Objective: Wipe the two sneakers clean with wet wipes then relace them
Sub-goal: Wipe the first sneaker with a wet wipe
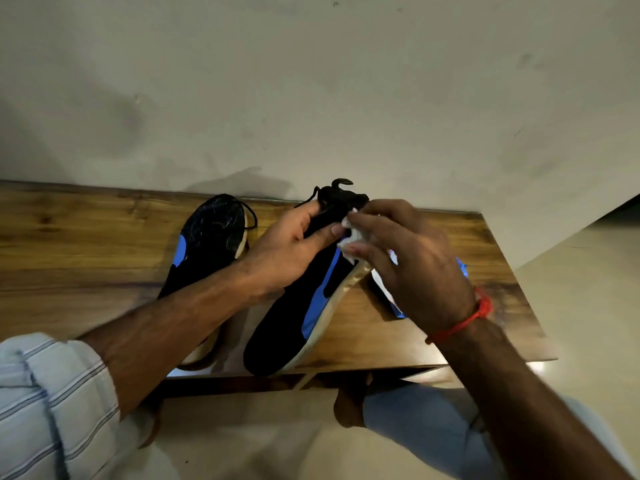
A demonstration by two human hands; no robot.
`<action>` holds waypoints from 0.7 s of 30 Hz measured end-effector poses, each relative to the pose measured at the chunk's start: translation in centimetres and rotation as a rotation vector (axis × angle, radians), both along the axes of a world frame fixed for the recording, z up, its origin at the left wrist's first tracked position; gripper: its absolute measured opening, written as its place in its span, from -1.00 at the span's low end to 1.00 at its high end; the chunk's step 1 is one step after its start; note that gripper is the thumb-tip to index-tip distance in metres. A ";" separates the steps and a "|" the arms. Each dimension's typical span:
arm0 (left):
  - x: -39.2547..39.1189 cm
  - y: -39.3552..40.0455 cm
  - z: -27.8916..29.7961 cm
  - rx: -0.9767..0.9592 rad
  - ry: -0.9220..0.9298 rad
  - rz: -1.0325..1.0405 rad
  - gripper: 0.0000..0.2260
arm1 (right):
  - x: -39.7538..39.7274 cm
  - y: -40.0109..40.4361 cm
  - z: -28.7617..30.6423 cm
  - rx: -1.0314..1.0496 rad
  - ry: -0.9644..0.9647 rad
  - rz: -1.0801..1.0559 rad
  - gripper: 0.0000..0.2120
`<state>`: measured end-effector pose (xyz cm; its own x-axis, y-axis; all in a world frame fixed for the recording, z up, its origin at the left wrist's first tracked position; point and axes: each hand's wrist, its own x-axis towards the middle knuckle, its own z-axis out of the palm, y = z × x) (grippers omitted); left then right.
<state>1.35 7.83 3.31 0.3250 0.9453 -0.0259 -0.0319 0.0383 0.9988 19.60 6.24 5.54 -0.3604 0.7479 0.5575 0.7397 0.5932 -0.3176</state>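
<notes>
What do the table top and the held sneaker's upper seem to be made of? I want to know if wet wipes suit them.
Table top: looks like wood with a smooth sealed finish, going by its grain, knots and slight sheen. Held sneaker: the upper looks like matte black fabric with blue panels, the sole edge a pale, scuffed rubber or foam; the frame cannot settle which.

1 camera on my head looks forward and steeply down, close over the bench (86,244); the wall (311,81) fills 12 o'clock, my knees and the floor (259,445) 6 o'clock.
</notes>
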 end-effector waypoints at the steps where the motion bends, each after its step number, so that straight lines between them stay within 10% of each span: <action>1: -0.2 0.0 0.0 0.013 0.003 -0.019 -0.73 | -0.2 -0.3 -0.1 0.024 -0.001 0.013 -0.78; 16: 0.1 -0.9 0.5 0.133 0.067 -0.169 -0.76 | -0.7 -0.9 0.6 0.116 0.076 -0.074 -0.84; 21: 0.3 -0.8 0.7 0.534 0.447 -0.130 -0.53 | 2.1 1.5 2.4 0.095 0.077 -0.177 -0.83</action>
